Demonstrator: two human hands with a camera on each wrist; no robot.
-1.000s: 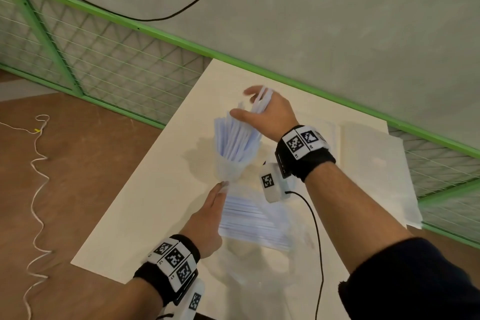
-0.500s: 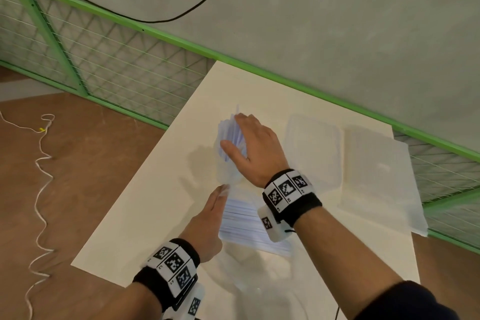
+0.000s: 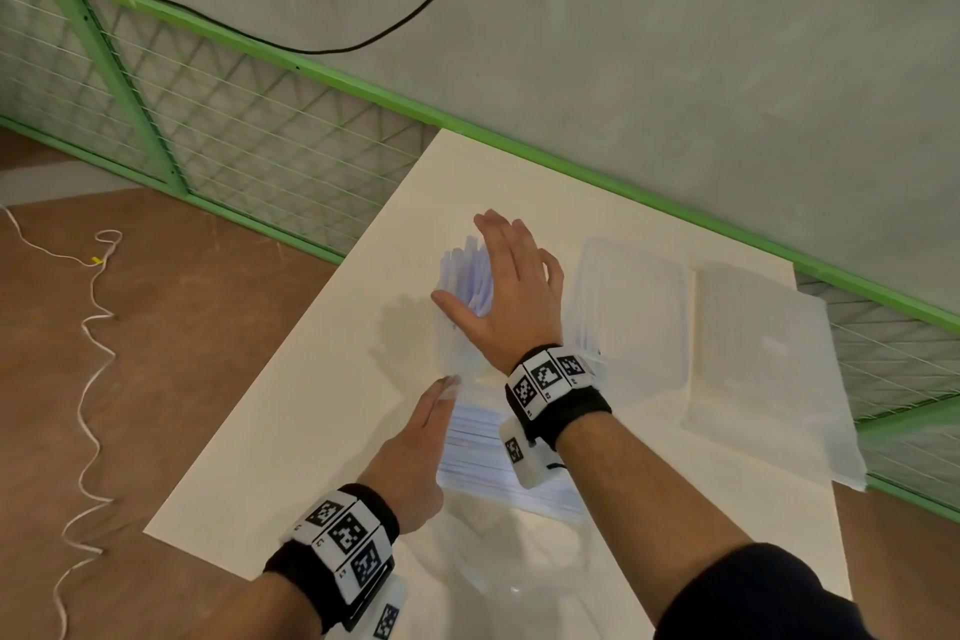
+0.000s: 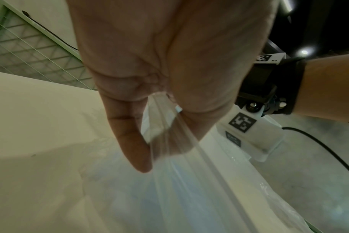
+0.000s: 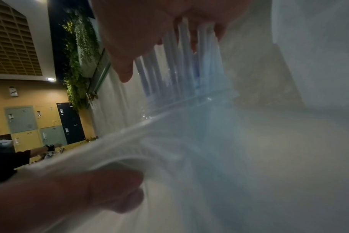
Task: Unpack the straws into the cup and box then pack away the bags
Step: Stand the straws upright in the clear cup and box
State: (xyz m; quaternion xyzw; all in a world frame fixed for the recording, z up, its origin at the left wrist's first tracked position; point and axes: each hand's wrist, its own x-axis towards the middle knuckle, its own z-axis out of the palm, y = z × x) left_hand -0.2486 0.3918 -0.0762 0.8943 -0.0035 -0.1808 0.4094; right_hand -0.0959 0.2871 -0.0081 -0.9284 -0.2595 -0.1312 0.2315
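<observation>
A clear plastic cup (image 3: 457, 351) stands on the white table (image 3: 291, 431), full of white-blue straws (image 3: 467, 270). My right hand (image 3: 511, 291) lies flat on the straw tops with straight, spread fingers; in the right wrist view the straws (image 5: 181, 71) rise from the cup rim (image 5: 189, 107) up to the palm. My left hand (image 3: 431, 421) is just in front of the cup. In the left wrist view its thumb and finger pinch the edge of a clear bag (image 4: 181, 189). That bag (image 3: 478, 457) lies flat with more straws inside, partly hidden under my right wrist.
A clear rectangular box (image 3: 634, 307) sits right of the cup, and its lid (image 3: 753, 353) lies further right at the table edge. Crumpled clear plastic (image 3: 509, 572) lies near the front edge. A green mesh fence (image 3: 208, 120) and a wall run behind; a white cord (image 3: 88, 379) lies on the floor at left.
My right hand held a bunch of straws above the cup, lowered them in, and now lies flat on their tops. The left hand has stayed in place on the bag.
</observation>
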